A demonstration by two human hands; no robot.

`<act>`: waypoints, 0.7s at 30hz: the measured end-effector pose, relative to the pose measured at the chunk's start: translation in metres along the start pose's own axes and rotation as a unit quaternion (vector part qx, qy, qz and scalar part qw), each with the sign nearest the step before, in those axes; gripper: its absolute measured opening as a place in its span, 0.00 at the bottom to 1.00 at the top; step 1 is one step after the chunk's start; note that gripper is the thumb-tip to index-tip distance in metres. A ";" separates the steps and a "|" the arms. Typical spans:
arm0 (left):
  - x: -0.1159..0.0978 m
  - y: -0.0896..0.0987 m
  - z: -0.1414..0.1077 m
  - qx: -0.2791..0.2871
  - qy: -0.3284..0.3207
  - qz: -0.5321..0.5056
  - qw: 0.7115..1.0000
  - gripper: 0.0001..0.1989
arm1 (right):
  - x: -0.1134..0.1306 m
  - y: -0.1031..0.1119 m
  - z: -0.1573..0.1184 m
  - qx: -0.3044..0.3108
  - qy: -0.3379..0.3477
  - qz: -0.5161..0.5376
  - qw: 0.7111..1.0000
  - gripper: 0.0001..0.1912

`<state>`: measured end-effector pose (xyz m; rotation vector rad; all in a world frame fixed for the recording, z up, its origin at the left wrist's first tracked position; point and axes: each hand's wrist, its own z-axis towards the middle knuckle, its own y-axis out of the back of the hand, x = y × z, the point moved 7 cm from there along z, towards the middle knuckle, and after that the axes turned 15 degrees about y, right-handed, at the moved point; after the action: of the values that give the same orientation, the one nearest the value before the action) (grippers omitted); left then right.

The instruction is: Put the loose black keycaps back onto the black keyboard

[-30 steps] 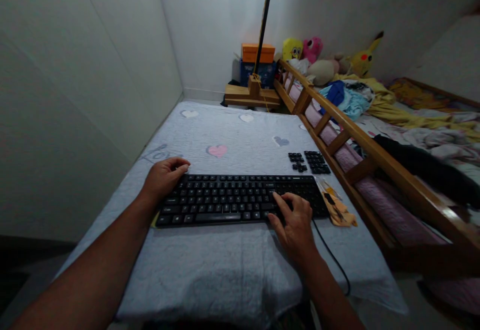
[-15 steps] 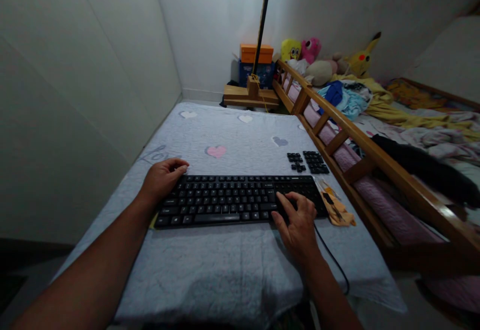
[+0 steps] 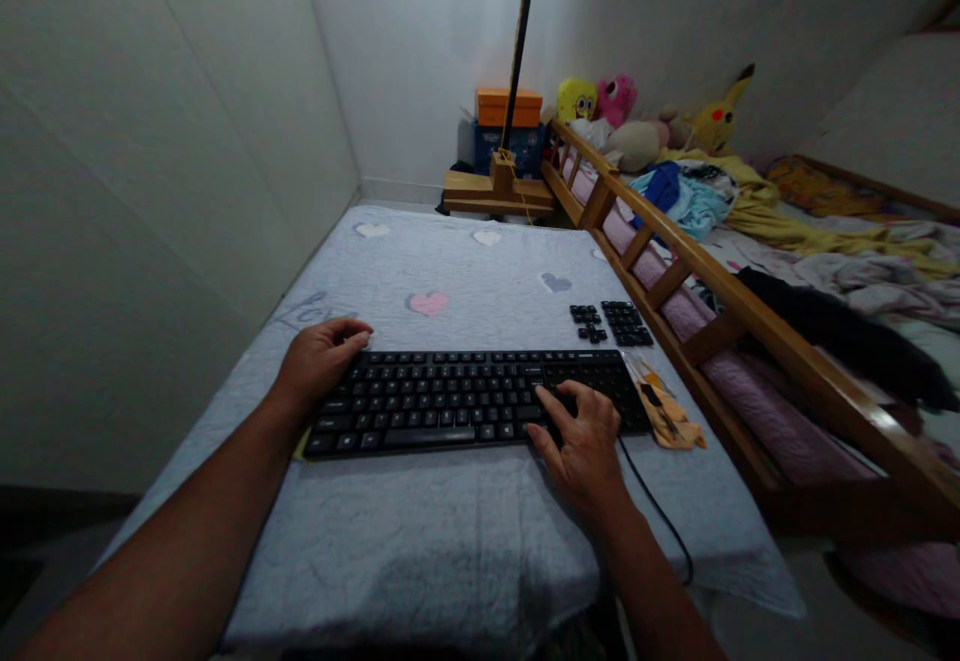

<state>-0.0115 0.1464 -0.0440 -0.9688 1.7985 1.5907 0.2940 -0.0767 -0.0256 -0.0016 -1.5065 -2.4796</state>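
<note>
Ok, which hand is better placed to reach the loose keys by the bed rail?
Likely the right hand: it's over the right part of the keyboard, nearer the loose keys. The left hand is at the keyboard's left end.

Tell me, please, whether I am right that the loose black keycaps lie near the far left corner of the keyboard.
Not quite: the head view shows the loose black keycaps near the far right corner of the keyboard, not the far left one.
</note>
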 end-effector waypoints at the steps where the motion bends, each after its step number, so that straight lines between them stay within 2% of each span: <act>1: 0.000 0.000 0.000 -0.001 0.002 -0.001 1.000 0.19 | -0.001 0.001 -0.001 -0.006 0.002 0.002 1.000 0.20; 4: 0.000 0.000 -0.001 -0.002 0.004 -0.005 1.000 0.18 | -0.009 0.010 -0.004 -0.041 -0.004 0.002 0.999 0.20; 8: -0.001 0.001 -0.002 -0.003 0.009 -0.002 1.000 0.17 | -0.040 0.026 -0.012 -0.085 -0.028 -0.006 0.996 0.18; 12: -0.005 0.002 -0.003 -0.001 0.009 -0.002 1.000 0.17 | -0.081 0.041 -0.023 -0.096 -0.064 -0.028 0.993 0.17; 15: -0.005 0.002 -0.004 0.003 0.013 -0.002 1.000 0.17 | -0.102 0.045 -0.030 -0.082 -0.098 -0.042 0.991 0.18; 21: -0.002 0.003 -0.004 0.009 0.020 -0.007 1.000 0.19 | -0.107 0.040 -0.036 -0.075 -0.116 -0.045 0.989 0.16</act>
<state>-0.0127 0.1429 -0.0398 -1.0095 1.8260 1.5531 0.4107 -0.1035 -0.0209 -0.2632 -1.4276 -2.7389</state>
